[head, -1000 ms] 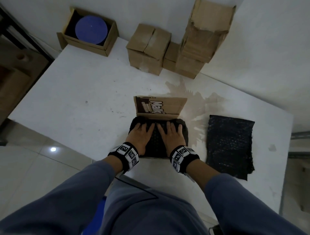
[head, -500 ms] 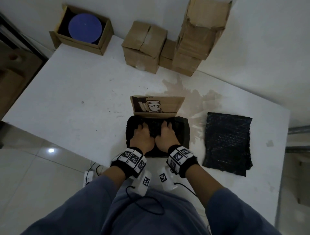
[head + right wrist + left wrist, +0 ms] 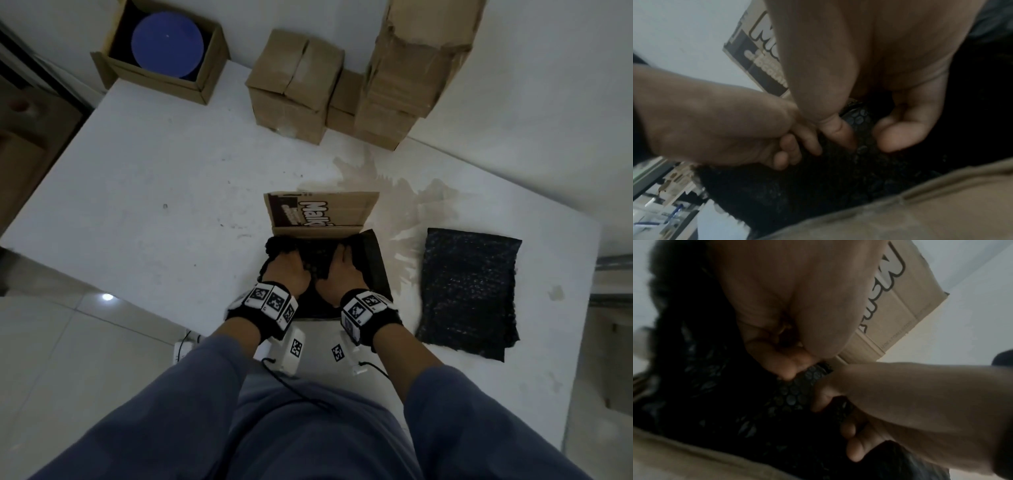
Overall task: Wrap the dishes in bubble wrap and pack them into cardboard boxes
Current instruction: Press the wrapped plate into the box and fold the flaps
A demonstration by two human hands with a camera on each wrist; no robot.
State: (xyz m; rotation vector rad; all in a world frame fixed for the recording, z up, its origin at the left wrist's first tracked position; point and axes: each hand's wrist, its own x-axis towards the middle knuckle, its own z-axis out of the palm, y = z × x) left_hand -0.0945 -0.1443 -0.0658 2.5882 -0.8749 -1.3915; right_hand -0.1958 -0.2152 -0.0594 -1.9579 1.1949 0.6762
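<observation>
A black bubble-wrap bundle (image 3: 317, 265) fills an open cardboard box (image 3: 378, 270) at the table's near edge. The box's printed flap (image 3: 322, 214) stands up at the far side. Both hands are down inside the box, side by side. My left hand (image 3: 286, 270) curls its fingers into the wrap on the left. My right hand (image 3: 342, 269) pinches a fold of it between thumb and finger, plain in the right wrist view (image 3: 865, 134). In the left wrist view the left hand (image 3: 793, 363) also grips the bubbled sheet (image 3: 795, 395). Whatever is wrapped inside is hidden.
A stack of black bubble-wrap sheets (image 3: 469, 291) lies to the right. At the far left an open box (image 3: 205, 78) holds a blue plate (image 3: 168, 46). Closed boxes (image 3: 294, 85) and a tall pile of flat cardboard (image 3: 411, 68) stand along the far wall.
Both hands lay flat with straight fingers on the bundle. They have since slid forward and curled, gripping the wrap deeper in the box.
</observation>
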